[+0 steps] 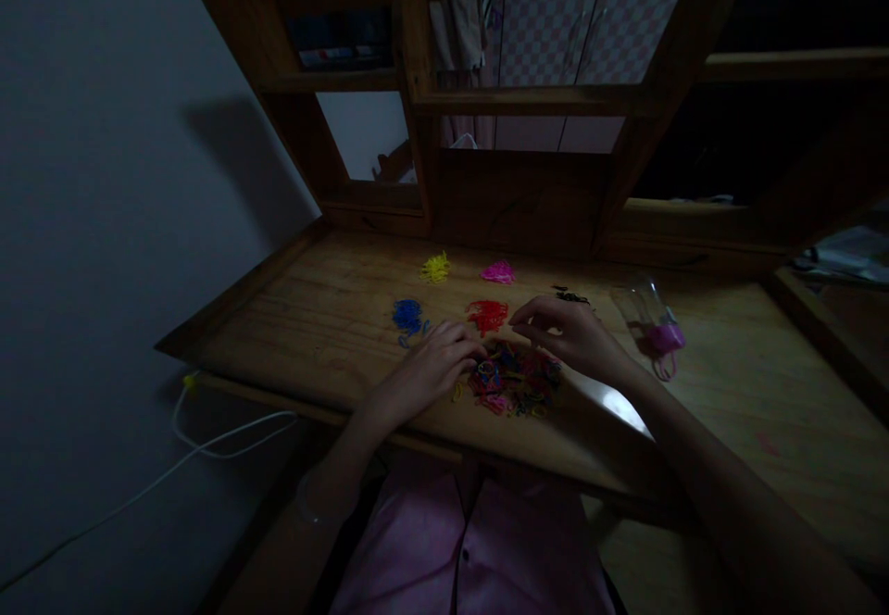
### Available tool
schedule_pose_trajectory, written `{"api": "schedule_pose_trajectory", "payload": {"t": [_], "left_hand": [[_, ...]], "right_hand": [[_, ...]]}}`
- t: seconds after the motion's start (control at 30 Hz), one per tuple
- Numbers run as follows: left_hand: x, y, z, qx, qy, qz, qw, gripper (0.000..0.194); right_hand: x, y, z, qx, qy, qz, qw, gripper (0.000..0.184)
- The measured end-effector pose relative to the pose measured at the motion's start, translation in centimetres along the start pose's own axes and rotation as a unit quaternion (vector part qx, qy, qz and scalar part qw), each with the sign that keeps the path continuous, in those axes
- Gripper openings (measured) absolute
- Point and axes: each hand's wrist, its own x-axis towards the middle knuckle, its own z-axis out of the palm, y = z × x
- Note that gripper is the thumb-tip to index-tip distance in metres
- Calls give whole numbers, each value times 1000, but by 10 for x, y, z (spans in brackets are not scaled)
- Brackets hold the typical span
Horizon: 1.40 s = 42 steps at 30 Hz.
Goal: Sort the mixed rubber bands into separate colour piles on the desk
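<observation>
A mixed heap of small coloured rubber bands (pixel 515 382) lies on the wooden desk (pixel 333 319) in front of me. My left hand (pixel 431 363) rests at the heap's left edge, fingers curled down onto the bands. My right hand (pixel 569 330) hovers over the heap's upper right, fingertips pinched toward the red pile (pixel 487 314); what it pinches is too small to see. Sorted piles sit beyond: blue (pixel 407 315), yellow (pixel 435 268), pink (pixel 498 271) and a dark one (pixel 570 296).
A clear plastic bottle with a pink cap (pixel 653 321) lies on its side at the right. A wooden hutch with shelves (pixel 514 189) rises at the desk's back. A white cable (pixel 208 439) hangs off the left edge beside the wall.
</observation>
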Motion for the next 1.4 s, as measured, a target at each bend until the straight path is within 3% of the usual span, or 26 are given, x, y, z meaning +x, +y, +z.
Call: {"api": "schedule_pose_trajectory", "payload": {"t": [0.5, 0.77, 1.03, 1.23, 1.4], "left_hand": [[2, 5, -2, 13, -4, 0, 1000, 11], [1, 5, -13, -10, 30, -15, 999, 16], [0, 5, -14, -64, 63, -13, 996, 21], [0, 17, -12, -152, 143, -75, 975, 14], [1, 26, -9, -180, 163, -99, 965, 6]], "right_hand": [[0, 4, 4, -14, -1, 4, 1000, 16], [1, 4, 5, -1, -5, 15, 1000, 17], [-2, 2, 9, 107, -42, 47, 992, 21], [-1, -1, 20, 262, -94, 121, 953, 34], [-2, -8, 29, 316, -109, 131, 933, 37]]}}
